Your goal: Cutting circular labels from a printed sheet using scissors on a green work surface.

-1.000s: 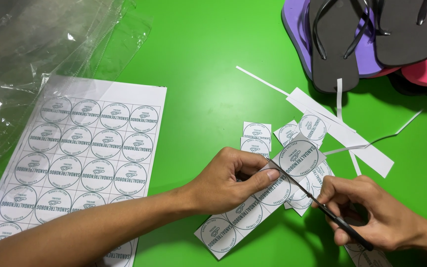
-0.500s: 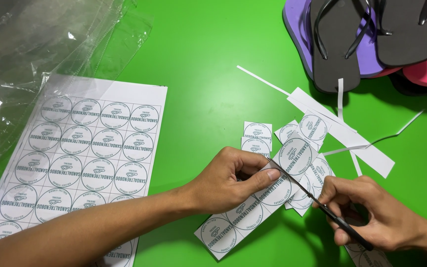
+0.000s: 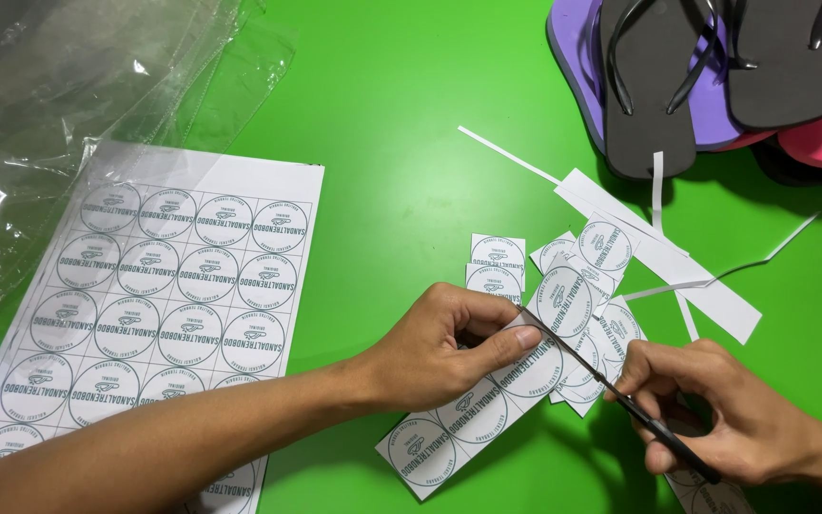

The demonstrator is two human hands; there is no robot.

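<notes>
My left hand pinches a white paper strip of round printed labels that slants across the green table. My right hand grips black-handled scissors, whose blades cross the strip just right of my left thumb. The end label beyond the blades still sticks up from the strip. A small heap of cut square labels lies just behind the blades.
A full sheet of round labels lies at the left, with crumpled clear plastic bags behind it. Thin paper offcuts trail at right. Stacked flip-flops, grey, purple and pink, sit at the back right.
</notes>
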